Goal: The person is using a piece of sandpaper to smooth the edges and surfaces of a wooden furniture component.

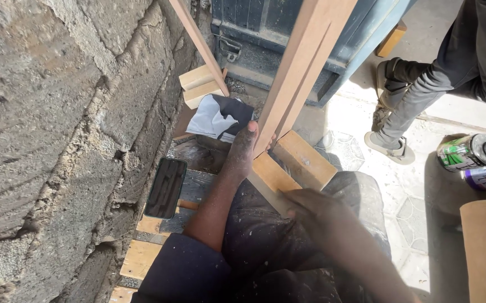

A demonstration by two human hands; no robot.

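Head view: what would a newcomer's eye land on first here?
The long reddish-brown wooden strip rising through the middle, with the left hand gripping its lower end and the right hand pressed on its bottom end by the person's lap. Next, the rough block wall filling the left side, a dark phone lying at its foot. Two paint cans sit at the right edge.
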